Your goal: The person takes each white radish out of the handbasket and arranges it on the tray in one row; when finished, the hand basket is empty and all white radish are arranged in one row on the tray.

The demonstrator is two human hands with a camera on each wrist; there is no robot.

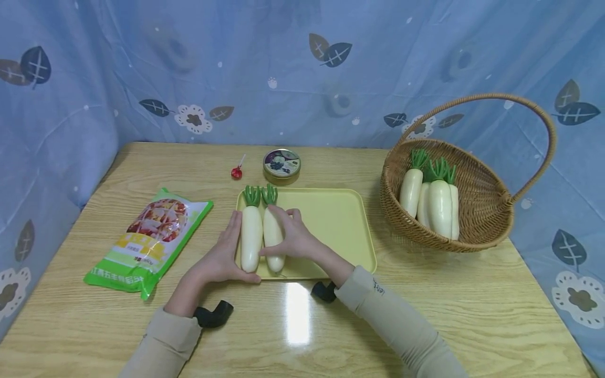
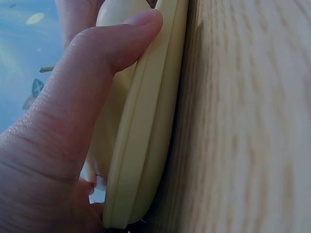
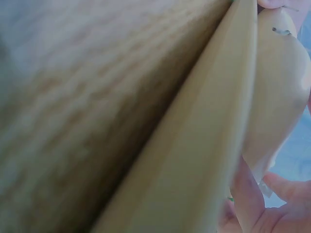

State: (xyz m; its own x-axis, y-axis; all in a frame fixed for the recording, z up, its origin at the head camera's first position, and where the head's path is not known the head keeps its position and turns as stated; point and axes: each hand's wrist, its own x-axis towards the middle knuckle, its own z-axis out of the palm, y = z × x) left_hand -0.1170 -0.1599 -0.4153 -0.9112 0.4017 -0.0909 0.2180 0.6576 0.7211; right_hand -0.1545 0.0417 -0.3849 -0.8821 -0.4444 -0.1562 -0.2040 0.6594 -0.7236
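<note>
Two white radishes with green stem tops lie side by side on a yellow tray. Along the outer side of the left radish, my left hand rests with its fingers straight. In the left wrist view, that hand's thumb lies by the tray rim. My right hand holds the other radish, thumb on its near left part and fingers over its upper right. The right wrist view shows a radish's pale end beyond the tray's side; some right fingertips are hidden.
A wicker basket with a tall handle and several radishes stands at the right. At the left lies a green food bag. Behind the tray are a round tin and a red lollipop. A blue patterned curtain borders the table.
</note>
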